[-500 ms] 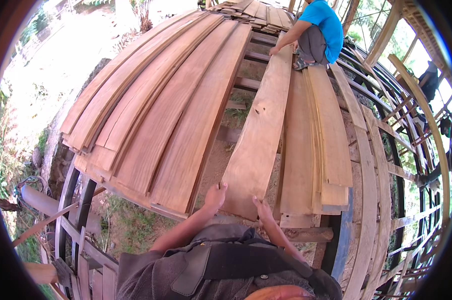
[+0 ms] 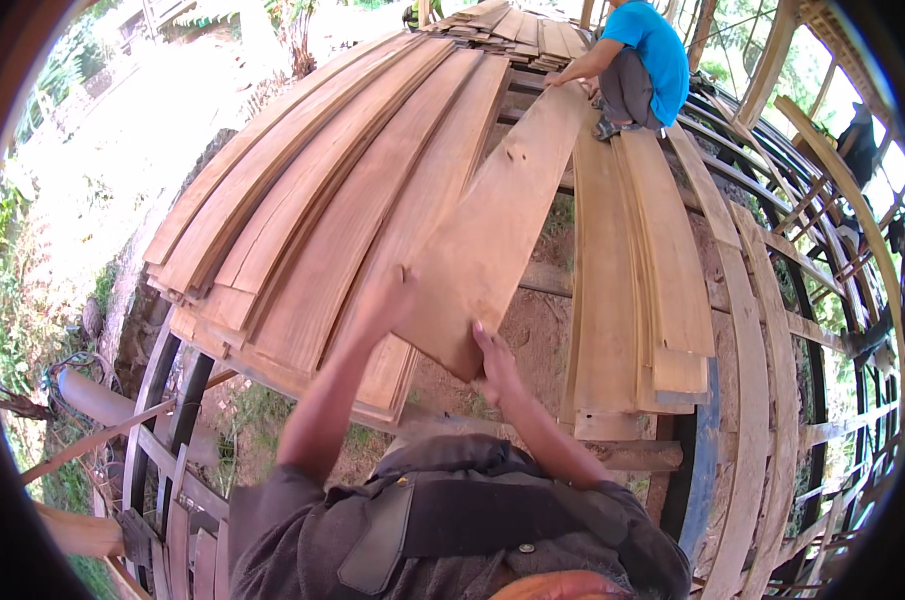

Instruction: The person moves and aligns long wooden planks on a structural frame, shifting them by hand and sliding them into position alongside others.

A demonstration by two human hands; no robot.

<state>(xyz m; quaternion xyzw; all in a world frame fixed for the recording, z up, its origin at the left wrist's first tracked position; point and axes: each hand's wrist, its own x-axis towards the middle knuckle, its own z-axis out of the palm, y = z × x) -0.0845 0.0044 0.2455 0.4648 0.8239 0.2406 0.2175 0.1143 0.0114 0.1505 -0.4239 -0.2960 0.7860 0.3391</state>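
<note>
Between my two hands is the near end of a long wooden plank (image 2: pixel 503 215), with a few small dark knots in its face. My left hand (image 2: pixel 391 300) grips its left edge, somewhat blurred. My right hand (image 2: pixel 495 362) closes on its near right corner, thumb on top and fingers underneath, out of sight. A co-worker in a blue shirt (image 2: pixel 643 50) squats at the far end, with hands on that end of the plank. The near end lies slanted over the edge of the reddish board stack (image 2: pixel 338 240) on the left.
To the right runs another stack of planks (image 2: pixel 608 290), beyond it two long narrow boards (image 2: pixel 748 330) on the frame. A gap down to bare soil (image 2: pixel 533 335) with crossbeams separates the stacks. More boards (image 2: pixel 528 25) are piled at the far end. A pipe (image 2: pixel 98 395) sits lower left.
My hands have carried the plank's near end left and away from me, from over the gap to the left stack's edge. The co-worker still holds the far end.
</note>
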